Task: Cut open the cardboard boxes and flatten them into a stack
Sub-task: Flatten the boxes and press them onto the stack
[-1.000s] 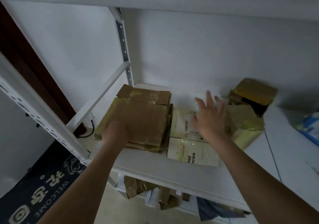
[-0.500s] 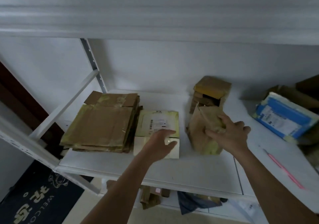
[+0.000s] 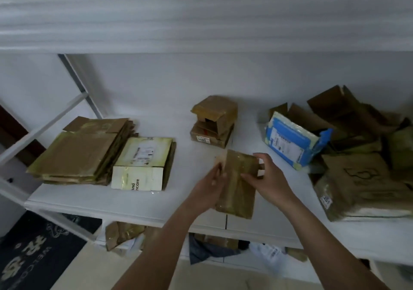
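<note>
Above the near edge of the white shelf [image 3: 125, 202], a brown box [image 3: 238, 184] wrapped in glossy tape is held between both hands. It stands tilted, its far end higher than its near end. The left hand [image 3: 209, 190] grips its left side, with the fingers curled around the edge and partly hidden behind the box. The right hand [image 3: 267, 181] grips its right side: the thumb lies on the top face, and the fingers curl over the far right corner.

To the left on the shelf lies a white box [image 3: 143, 163] with a label, and just beside it, further left, a stack [image 3: 80, 153] of flattened cardboard. Far from the hands, near the wall, two small boxes [image 3: 213, 122] sit one on the other. To the right lies a blue parcel [image 3: 292, 141], and beyond it a pile [image 3: 362, 155] of brown boxes and bags. Below, a dark mat [image 3: 31, 254] lies on the floor at the left.
</note>
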Demonstrator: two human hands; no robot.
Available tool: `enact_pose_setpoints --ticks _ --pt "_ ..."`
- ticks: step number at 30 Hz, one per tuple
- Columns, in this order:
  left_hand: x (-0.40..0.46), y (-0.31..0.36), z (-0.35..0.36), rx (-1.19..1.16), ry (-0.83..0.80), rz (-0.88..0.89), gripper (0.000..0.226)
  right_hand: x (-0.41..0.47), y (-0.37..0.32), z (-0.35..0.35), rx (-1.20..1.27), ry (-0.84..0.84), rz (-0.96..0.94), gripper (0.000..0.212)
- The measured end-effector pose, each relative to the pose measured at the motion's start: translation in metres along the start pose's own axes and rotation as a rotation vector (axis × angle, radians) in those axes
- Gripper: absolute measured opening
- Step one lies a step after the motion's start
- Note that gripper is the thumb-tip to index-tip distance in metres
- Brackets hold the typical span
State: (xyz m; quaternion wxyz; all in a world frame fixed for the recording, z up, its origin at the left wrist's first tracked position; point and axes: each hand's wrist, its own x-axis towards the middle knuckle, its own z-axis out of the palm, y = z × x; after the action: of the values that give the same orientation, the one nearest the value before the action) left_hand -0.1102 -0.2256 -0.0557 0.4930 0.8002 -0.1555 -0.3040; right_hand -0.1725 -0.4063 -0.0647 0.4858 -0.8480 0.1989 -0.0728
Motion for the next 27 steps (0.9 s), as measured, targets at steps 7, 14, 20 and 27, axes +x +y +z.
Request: enact_pose_setpoints --ticks 7,14,20,27 --pt "-0.007 -0.018 0.054 -0.266 0.124 -0.319 0.045 -0.014 0.059 0.011 -0.164 -0.211 -0.029 0.057" --pt "0.014 -0.023 0.065 -0.224 0.139 -0.328 0.052 -0.014 0.085 -0.001 0.084 -0.205 -0.023 0.04" --pt "0.022 -0.034 0.066 -0.355 0.14 -0.364 0.059 0.001 0.108 -0.012 -0.108 0.266 0.068 0.029" --pt "0.02 -0.039 0.068 -0.37 0.16 -0.342 0.057 -0.004 0.148 -0.009 -0.807 0.128 0.178 0.012"
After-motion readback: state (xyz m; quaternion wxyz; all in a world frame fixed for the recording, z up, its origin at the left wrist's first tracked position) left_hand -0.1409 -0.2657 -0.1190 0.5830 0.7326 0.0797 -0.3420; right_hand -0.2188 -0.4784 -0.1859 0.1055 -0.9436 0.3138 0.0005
